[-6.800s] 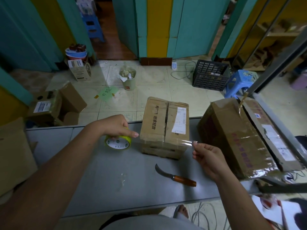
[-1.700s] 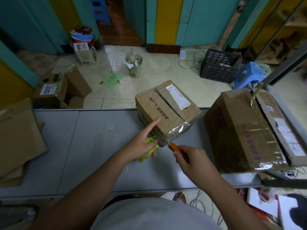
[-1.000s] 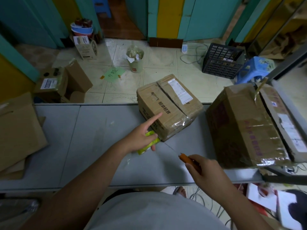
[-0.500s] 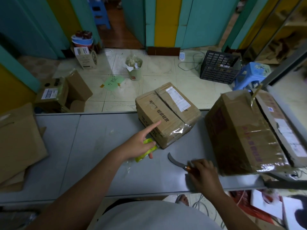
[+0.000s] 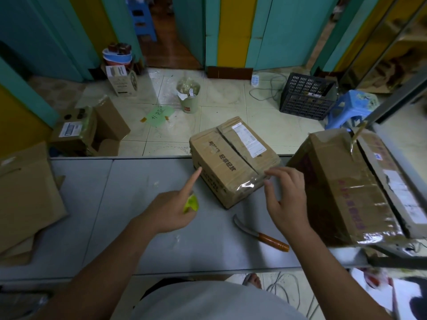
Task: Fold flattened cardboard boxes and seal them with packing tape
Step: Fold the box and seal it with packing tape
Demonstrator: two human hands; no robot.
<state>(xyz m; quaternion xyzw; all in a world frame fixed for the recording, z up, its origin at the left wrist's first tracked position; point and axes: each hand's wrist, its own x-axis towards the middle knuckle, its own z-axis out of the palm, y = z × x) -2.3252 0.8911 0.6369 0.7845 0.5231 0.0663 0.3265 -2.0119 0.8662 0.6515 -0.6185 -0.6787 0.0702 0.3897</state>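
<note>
Right hand (image 5: 286, 199): open, fingers loosely spread, nothing held. Its fingertips (image 5: 272, 173) sit at the near right edge of the small box (image 5: 221, 158), where a glossy strip of tape (image 5: 247, 185) wraps over the corner; actual contact cannot be confirmed.

Left hand (image 5: 171, 210): curled round the yellow-green tape roll (image 5: 190, 203), with the index finger straight and its tip at the box's near left face.

Box position: on the grey table (image 5: 104, 204), just ahead of both hands and turned cornerwise, one corner toward the person. Top seam runs from far left to near right and ends under the right fingertips. The right hand is nearer the taped edge.

Judgement: pressing the strip flat falls to the right hand, while the left steadies the box.

Knife (image 5: 261, 234) lies on the table below the right hand, unheld. Large box (image 5: 346, 185) stands just right of the small one.
</note>
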